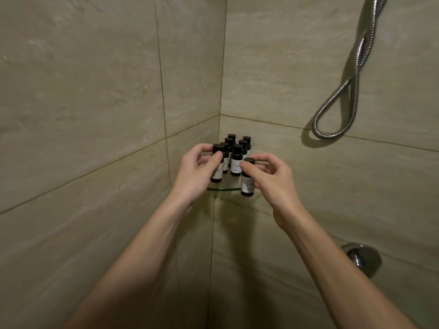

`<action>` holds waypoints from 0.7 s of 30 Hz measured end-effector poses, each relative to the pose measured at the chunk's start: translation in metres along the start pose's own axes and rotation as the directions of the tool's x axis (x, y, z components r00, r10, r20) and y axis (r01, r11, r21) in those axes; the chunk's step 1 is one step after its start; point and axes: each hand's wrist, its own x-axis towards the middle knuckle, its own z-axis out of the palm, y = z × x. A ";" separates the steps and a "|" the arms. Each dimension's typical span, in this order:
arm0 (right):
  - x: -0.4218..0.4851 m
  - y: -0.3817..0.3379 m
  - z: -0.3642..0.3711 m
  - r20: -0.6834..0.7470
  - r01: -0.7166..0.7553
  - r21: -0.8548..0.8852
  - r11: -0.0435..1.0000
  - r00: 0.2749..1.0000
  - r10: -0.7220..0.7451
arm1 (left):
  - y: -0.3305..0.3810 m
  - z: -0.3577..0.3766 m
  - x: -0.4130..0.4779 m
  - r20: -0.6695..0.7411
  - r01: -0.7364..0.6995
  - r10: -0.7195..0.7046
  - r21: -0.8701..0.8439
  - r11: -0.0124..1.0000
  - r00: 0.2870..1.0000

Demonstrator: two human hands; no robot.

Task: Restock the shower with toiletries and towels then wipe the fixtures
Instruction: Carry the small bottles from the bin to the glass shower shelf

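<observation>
Toiletry bottles (236,160), dark with black caps and pale labels, stand clustered on a glass corner shelf (223,189) in a tiled shower. The left hand (197,172) grips the front-left bottle (217,174), fingers and thumb curled round it. The right hand (273,176) pinches the cap of the front-right bottle (247,184) at the shelf's front edge. A chrome shower hose (331,137) loops on the right wall.

Just one cam here, head-worn and wide-angle, facing forward and a bit down into the tiled corner (219,91). It's close in: left hand (197,172) and right hand (273,179) land mid-frame, shower hose (351,91) above-right of the right hand.
</observation>
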 end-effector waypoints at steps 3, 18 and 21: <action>0.010 0.007 0.010 -0.017 0.017 -0.053 0.998 1.000 -0.018 | -0.015 0.006 0.015 0.009 -0.041 0.041 0.017 0.999 0.999; 0.028 0.026 0.032 -0.071 0.130 -0.047 0.990 0.989 -0.133 | -0.046 0.012 0.020 -0.057 -0.233 0.265 0.323 0.917 0.963; 0.028 0.031 0.031 -0.037 0.177 -0.077 0.981 0.983 -0.181 | -0.049 0.011 0.017 -0.028 -0.257 0.288 0.371 0.892 0.957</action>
